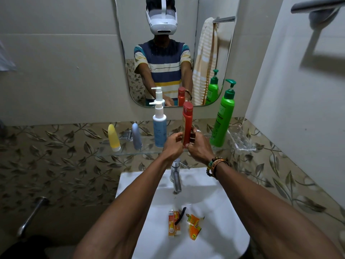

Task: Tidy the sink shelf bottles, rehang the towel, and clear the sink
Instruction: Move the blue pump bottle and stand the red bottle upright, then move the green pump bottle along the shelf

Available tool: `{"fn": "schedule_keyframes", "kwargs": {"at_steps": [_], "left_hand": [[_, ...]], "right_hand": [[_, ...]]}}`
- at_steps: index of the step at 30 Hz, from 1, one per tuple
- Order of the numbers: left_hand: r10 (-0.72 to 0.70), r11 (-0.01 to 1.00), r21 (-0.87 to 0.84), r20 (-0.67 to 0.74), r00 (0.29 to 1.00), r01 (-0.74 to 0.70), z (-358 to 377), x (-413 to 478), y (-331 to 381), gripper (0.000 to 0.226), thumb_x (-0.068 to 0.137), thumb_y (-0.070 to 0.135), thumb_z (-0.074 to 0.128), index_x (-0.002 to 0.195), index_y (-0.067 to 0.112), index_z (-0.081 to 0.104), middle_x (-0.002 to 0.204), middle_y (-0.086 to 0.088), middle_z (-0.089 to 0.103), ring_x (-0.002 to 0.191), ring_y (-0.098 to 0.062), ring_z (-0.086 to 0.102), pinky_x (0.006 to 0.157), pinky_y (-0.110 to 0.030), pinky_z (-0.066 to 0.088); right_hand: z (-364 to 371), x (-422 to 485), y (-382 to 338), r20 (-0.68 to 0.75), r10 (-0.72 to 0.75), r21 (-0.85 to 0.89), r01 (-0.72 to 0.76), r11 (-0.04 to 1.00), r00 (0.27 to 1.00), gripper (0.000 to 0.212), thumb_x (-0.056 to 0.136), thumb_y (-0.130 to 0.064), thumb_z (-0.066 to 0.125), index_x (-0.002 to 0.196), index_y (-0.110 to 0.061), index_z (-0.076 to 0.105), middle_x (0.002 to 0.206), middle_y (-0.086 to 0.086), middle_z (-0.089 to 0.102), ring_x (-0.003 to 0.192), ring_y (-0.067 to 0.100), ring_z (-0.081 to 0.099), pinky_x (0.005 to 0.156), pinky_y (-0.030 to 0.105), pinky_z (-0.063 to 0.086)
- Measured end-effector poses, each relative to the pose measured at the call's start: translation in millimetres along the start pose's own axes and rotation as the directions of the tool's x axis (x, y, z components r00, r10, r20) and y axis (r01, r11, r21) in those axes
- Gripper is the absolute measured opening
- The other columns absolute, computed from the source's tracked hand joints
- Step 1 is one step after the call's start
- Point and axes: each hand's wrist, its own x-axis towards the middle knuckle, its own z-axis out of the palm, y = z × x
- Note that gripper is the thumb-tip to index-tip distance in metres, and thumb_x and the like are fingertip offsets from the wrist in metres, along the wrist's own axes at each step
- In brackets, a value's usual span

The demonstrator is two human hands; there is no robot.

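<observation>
**Both hands on the red bottle at the glass shelf**

Nearest the camera, two bare forearms reach forward over the white sink [220,208]. In the basin lie an orange-and-white carton [173,223], a thin dark item [180,214] just beside it, and a crumpled orange sachet [194,226] a little to the right. The chrome tap [176,176] stands at the back of the sink, below the wrists.

The left hand [172,144] and the right hand [199,144] meet close together around the lower part of the red bottle [187,124], which stands upright at the glass shelf [119,153]. The right hand's fingers wrap its right side and base; the left hand's fingertips touch its left side. Whether its base rests on the glass cannot be told, as the hands hide it. The right wrist wears beaded bracelets [214,166], and a ring shows on one finger.

On the shelf, from the left: a yellow tube [113,138] and a grey-blue tube [136,136], both standing cap down, then a white-and-blue pump bottle [159,126] just left of the red bottle. To the right stands a tall green pump bottle [223,118], and beyond it a clear plastic soap dish [240,141] at the shelf's end.

The mirror [128,43] above reflects the person, wearing a white headset and a striped shirt, and a cream striped towel [205,60] hanging from a bar. A bare metal towel bar [317,5] is at the upper right wall.
</observation>
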Motion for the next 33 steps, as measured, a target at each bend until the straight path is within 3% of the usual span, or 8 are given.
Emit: {"fn": "schedule_keyframes", "kwargs": {"at_steps": [4, 6, 11, 14, 18, 22, 27, 33], "left_hand": [[-0.017, 0.999, 0.036, -0.061, 0.998, 0.019, 2.1, -4.0, 0.2, 0.038, 0.094, 0.002, 0.053, 0.132, 0.01, 0.055, 0.119, -0.004, 0.062, 0.116, -0.029, 0.057, 0.101, -0.053, 0.05], [-0.035, 0.998, 0.049, -0.109, 0.993, 0.04, 2.1, -6.0, -1.8, 0.029, 0.093, 0.003, 0.056, 0.12, 0.014, 0.057, 0.105, -0.002, 0.062, 0.111, -0.031, 0.06, 0.098, -0.052, 0.051], [-0.146, 0.986, 0.069, -0.117, 0.982, 0.154, -9.2, -8.1, -4.3, 0.017, 0.09, -0.001, 0.06, 0.088, 0.016, 0.06, 0.101, -0.013, 0.067, 0.088, -0.026, 0.069, 0.083, -0.042, 0.06], [-0.186, 0.98, 0.071, -0.015, 0.982, 0.186, -12.2, -9.5, -2.4, 0.009, 0.09, -0.001, 0.062, 0.094, 0.006, 0.065, 0.096, -0.016, 0.067, 0.078, -0.023, 0.066, 0.07, -0.032, 0.058], [-0.191, 0.982, 0.034, 0.121, 0.974, 0.188, -1.6, -14.0, 5.4, 0.016, 0.093, 0.0, 0.059, 0.108, -0.001, 0.063, 0.1, -0.018, 0.066, 0.085, -0.026, 0.065, 0.086, -0.042, 0.057], [-0.146, 0.988, -0.011, 0.205, 0.968, 0.151, 16.8, -16.8, 14.1, 0.022, 0.096, -0.004, 0.053, 0.117, -0.003, 0.059, 0.105, -0.021, 0.064, 0.089, -0.026, 0.063, 0.078, -0.032, 0.058], [-0.077, 0.996, -0.027, 0.208, 0.975, 0.084, 40.2, -13.5, 22.4, 0.028, 0.097, -0.006, 0.049, 0.124, -0.002, 0.056, 0.108, -0.016, 0.063, 0.082, -0.02, 0.062, 0.076, -0.031, 0.057], [0.052, 0.998, 0.013, 0.156, 0.986, -0.055, 62.0, -6.5, 37.3, 0.046, 0.097, -0.001, 0.047, 0.142, 0.005, 0.045, 0.141, -0.018, 0.051, 0.125, -0.031, 0.053, 0.103, -0.049, 0.049]], "right_hand": [[1.9, -2.8, 0.9, -0.036, 0.004, -0.082, -0.007, 0.997, 0.999, 0.06, 0.085, 0.001, 0.069, 0.139, -0.014, 0.048, 0.125, 0.006, 0.067, 0.115, 0.024, 0.063, 0.096, 0.041, 0.054], [2.5, -7.5, 0.6, -0.103, -0.034, -0.139, 0.019, 0.99, 0.994, 0.057, 0.084, -0.002, 0.07, 0.136, -0.014, 0.05, 0.12, 0.007, 0.068, 0.109, 0.025, 0.064, 0.091, 0.037, 0.055], [-6.3, -18.5, -1.0, -0.215, -0.093, -0.214, 0.046, 0.976, 0.972, 0.064, 0.082, 0.0, 0.064, 0.143, -0.013, 0.048, 0.106, 0.009, 0.067, 0.094, 0.024, 0.063, 0.08, 0.04, 0.057], [-15.1, -24.6, 0.7, -0.255, -0.07, -0.224, 0.011, 0.975, 0.965, 0.058, 0.084, -0.001, 0.062, 0.139, -0.015, 0.053, 0.102, 0.008, 0.068, 0.09, 0.021, 0.064, 0.08, 0.038, 0.058], [-25.9, -31.7, 1.5, -0.351, -0.071, -0.22, -0.009, 0.976, 0.934, 0.039, 0.09, -0.011, 0.062, 0.129, -0.013, 0.06, 0.094, 0.005, 0.069, 0.084, 0.018, 0.063, 0.077, 0.034, 0.057], [-42.9, -35.1, -0.4, -0.535, -0.046, -0.166, -0.052, 0.985, 0.844, 0.02, 0.097, -0.027, 0.057, 0.109, -0.015, 0.068, 0.081, 0.002, 0.067, 0.074, 0.019, 0.062, 0.07, 0.039, 0.056], [-71.9, -37.2, -2.9, -0.713, 0.07, -0.007, -0.106, 0.994, 0.698, 0.048, 0.1, -0.054, 0.036, 0.086, -0.018, 0.064, 0.073, -0.003, 0.058, 0.07, 0.02, 0.055, 0.059, 0.03, 0.037], [-99.4, -33.8, -0.9, -0.701, 0.215, 0.115, -0.19, 0.975, 0.68, 0.051, 0.103, -0.057, 0.025, 0.076, -0.023, 0.052, 0.071, -0.011, 0.052, 0.076, 0.02, 0.052, 0.069, 0.032, 0.032]]}}
